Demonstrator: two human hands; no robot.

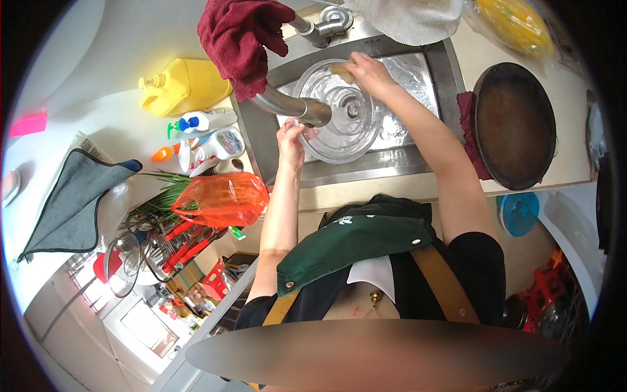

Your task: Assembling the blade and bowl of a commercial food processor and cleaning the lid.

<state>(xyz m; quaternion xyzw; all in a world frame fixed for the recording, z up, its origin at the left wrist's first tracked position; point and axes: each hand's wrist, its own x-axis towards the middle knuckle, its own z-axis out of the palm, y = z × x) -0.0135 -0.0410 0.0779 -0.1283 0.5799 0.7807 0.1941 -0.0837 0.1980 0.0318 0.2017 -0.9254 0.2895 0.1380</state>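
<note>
A clear round bowl (341,155) sits in the stainless steel sink (418,163), under the metal faucet (281,102). With fingers closed at its left edge, my left hand (291,140) grips the bowl's rim; the spout hides part of that area. My right hand (371,76) pinches a tan-brown scrubbing pad (341,72) against the bowl's far right rim. Through the clear wall the drain (353,112) shows. Whether water runs from the spout, I cannot tell.
A dark red cloth (243,39) hangs over the faucet. Left of the sink stand a yellow jug (186,86), a white pump bottle (212,119), a spray bottle (225,145) and a red plastic bag (225,198). A dark round pan (514,125) rests at the right.
</note>
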